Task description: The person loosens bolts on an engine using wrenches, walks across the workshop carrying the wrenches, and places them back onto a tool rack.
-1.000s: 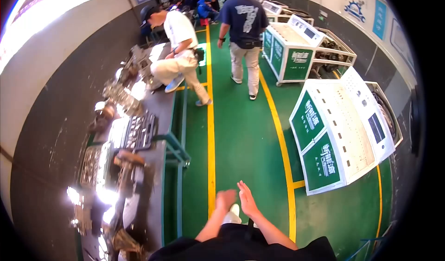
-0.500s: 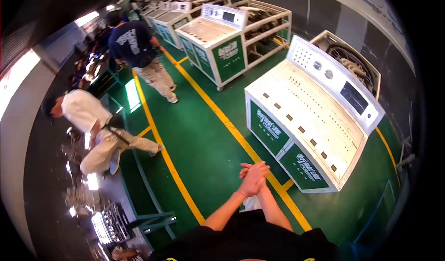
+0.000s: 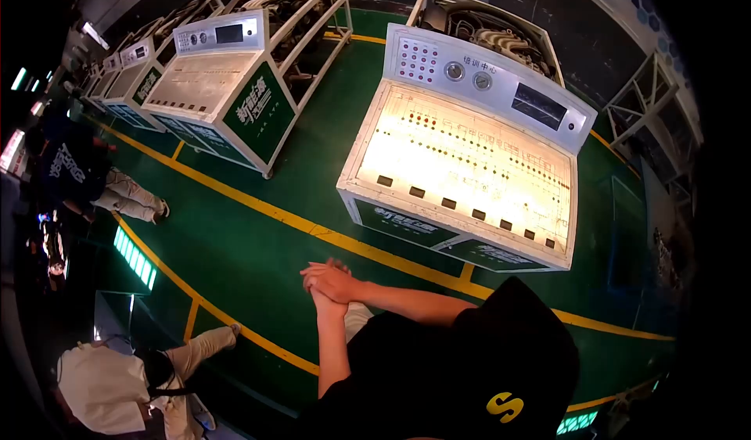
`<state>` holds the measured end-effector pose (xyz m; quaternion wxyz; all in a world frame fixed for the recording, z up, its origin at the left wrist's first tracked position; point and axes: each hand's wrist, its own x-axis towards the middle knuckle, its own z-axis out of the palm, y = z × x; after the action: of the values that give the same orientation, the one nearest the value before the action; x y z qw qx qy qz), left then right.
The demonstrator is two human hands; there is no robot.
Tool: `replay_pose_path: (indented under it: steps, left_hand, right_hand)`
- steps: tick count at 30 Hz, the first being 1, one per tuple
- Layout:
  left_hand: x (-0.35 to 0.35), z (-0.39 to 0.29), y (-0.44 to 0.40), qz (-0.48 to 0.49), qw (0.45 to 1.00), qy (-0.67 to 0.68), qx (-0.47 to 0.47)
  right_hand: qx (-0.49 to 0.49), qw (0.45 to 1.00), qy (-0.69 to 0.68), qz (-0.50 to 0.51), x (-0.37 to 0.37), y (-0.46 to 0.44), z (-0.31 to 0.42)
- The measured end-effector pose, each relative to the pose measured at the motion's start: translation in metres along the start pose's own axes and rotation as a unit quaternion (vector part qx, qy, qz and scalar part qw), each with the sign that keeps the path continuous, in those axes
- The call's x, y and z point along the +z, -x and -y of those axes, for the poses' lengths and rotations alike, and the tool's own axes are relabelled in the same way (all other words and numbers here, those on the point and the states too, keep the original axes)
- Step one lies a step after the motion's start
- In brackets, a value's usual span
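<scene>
My left hand (image 3: 326,305) and my right hand (image 3: 339,285) are clasped in front of my body, their fingers folded against each other. I see no object in them, though the palms are hidden. Both hang over the green floor, apart from the nearest console (image 3: 485,162). That console has a pale, brightly lit sloping panel with rows of small dots and a line of dark rectangular pieces along its lower edge. Its upright back panel (image 3: 399,57) carries buttons, two round gauges (image 3: 454,71) and a dark screen (image 3: 539,107).
An engine (image 3: 501,43) sits in a frame behind the near console. More consoles (image 3: 211,80) stand in a row to the left. Yellow lines (image 3: 313,229) cross the floor. A person in a dark shirt (image 3: 69,162) and one in a pale shirt (image 3: 102,389) are at left.
The view has swung to the right and tilted, so the consoles and both people sit farther left. My hands stay clasped, now left of centre in the picture.
</scene>
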<state>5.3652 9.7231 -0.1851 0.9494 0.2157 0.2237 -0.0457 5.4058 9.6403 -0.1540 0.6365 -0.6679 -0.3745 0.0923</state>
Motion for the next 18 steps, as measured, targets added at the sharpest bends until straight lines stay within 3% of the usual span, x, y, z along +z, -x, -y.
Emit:
replay_pose_path:
  steps: [1, 2, 3, 4, 5, 7, 8, 10, 12, 13, 15, 16, 17, 18]
  left_hand:
    - [0.001, -0.017, -0.009, 0.067, 0.998, 0.002, 0.0]
    - [0.038, -0.054, -0.009, 0.028, 0.998, 0.058, -0.017]
    - [0.051, -0.087, -0.022, 0.066, 0.994, 0.068, -0.052]
    - [0.056, -0.117, -0.025, 0.09, 0.988, 0.089, -0.085]
    - [0.09, -0.147, -0.021, 0.089, 0.995, 0.031, -0.035]
    - [0.104, -0.208, -0.036, 0.123, 0.992, -0.006, -0.033]
    - [0.103, -0.238, -0.052, 0.137, 0.989, -0.045, -0.029]
    - [0.092, -0.291, -0.083, 0.128, 0.982, -0.14, -0.015]
    - [0.074, -0.341, -0.12, 0.106, 0.973, -0.205, -0.011]
    - [0.063, -0.363, -0.138, 0.099, 0.962, -0.255, -0.005]
    - [0.028, -0.404, -0.18, 0.069, 0.933, -0.353, 0.005]
    - [0.003, -0.424, -0.206, 0.051, 0.909, -0.415, -0.001]
    - [-0.029, -0.44, -0.235, 0.036, 0.881, -0.472, -0.004]
    - [-0.066, -0.452, -0.263, 0.0, 0.847, -0.532, -0.011]
  right_hand:
    - [0.013, 1.0, 0.003, -0.014, 0.008, -0.009, -0.033]
    - [0.04, 0.995, 0.087, 0.015, 0.001, -0.044, -0.041]
    - [0.073, 0.981, 0.175, 0.045, -0.021, -0.08, -0.045]
    - [0.207, 0.967, 0.144, 0.044, -0.041, -0.113, -0.047]
    - [0.34, 0.935, 0.092, 0.045, -0.043, -0.134, -0.05]
    - [0.376, 0.894, 0.241, 0.037, -0.049, -0.157, -0.093]
    - [0.381, 0.89, 0.249, 0.024, -0.058, -0.167, -0.107]
    - [0.267, 0.898, 0.274, -0.219, -0.057, -0.162, -0.125]
    - [0.288, 0.782, 0.441, -0.334, -0.065, -0.156, -0.139]
    - [0.361, 0.688, 0.534, -0.332, -0.069, -0.152, -0.139]
    - [0.472, 0.574, 0.563, -0.363, -0.074, -0.144, -0.149]
    - [0.495, 0.544, 0.574, -0.359, -0.073, -0.136, -0.161]
    - [0.543, 0.556, 0.524, -0.35, -0.071, -0.126, -0.179]
    - [0.535, 0.536, 0.56, -0.336, -0.063, -0.126, -0.185]
